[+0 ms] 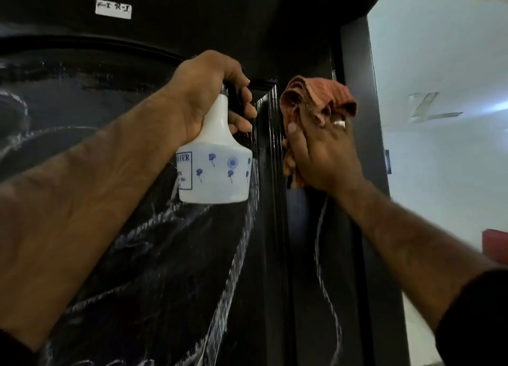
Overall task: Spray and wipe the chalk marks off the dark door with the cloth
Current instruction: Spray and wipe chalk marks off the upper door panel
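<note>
Pale wall (439, 49), possibly ceiling fan (431, 107), red object (494, 246)

Your spray bottle (217, 170) is smooth white plastic. The cloth (319, 101) looks ribbed and woven; the door (165, 255) shines glossy black.

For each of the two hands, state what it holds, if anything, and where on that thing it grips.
The left hand grips the white spray bottle around its narrow neck. The right hand holds the bunched reddish cloth against the dark door.

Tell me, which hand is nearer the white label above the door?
The left. The left hand, gripping the spray bottle, is below the label and slightly to its right. The right hand, holding the cloth, is lower and much farther right.
</note>
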`<action>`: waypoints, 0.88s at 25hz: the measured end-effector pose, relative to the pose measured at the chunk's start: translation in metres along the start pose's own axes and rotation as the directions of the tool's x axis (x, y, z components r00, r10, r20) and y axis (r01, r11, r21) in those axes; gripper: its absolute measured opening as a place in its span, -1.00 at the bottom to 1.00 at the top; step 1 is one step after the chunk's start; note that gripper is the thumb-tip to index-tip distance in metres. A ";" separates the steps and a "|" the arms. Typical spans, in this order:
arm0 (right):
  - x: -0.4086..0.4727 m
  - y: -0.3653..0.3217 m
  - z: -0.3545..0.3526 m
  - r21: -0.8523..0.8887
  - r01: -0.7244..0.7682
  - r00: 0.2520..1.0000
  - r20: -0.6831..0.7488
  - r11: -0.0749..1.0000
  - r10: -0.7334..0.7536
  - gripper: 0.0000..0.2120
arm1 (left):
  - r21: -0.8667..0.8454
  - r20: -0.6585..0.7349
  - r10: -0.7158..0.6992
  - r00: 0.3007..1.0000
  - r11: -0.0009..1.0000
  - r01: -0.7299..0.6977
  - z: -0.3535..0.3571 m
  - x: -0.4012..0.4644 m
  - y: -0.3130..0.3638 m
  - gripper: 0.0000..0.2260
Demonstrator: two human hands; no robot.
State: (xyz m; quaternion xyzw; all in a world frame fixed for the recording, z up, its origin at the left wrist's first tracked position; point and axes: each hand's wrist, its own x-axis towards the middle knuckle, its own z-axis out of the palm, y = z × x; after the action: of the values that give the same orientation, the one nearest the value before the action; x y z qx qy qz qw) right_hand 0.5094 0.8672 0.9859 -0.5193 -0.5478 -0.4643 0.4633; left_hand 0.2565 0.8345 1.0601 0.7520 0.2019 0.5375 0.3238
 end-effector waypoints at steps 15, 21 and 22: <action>-0.028 -0.013 0.013 -0.031 -0.034 0.999 -0.018 0.999 0.034 -0.40 | -0.107 -0.034 -0.178 0.983 0.979 0.174 0.019 -0.086 -0.087 -0.86; -0.162 -0.030 0.010 -0.089 0.200 0.968 0.173 0.976 -0.182 -0.50 | -0.114 -0.048 -0.193 0.980 0.976 0.187 -0.006 -0.119 -0.096 -0.86; -0.157 -0.025 0.008 -0.073 0.244 0.955 0.190 0.967 -0.227 -0.50 | -0.116 -0.061 -0.190 0.980 0.976 0.182 -0.012 -0.121 -0.096 -0.87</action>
State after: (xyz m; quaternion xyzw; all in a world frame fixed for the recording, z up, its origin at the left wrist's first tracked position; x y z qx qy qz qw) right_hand 0.4887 0.8524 0.8291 -0.5117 -0.6224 -0.4932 0.3279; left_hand 0.2086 0.8267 0.9127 0.6911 0.2528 0.5418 0.4062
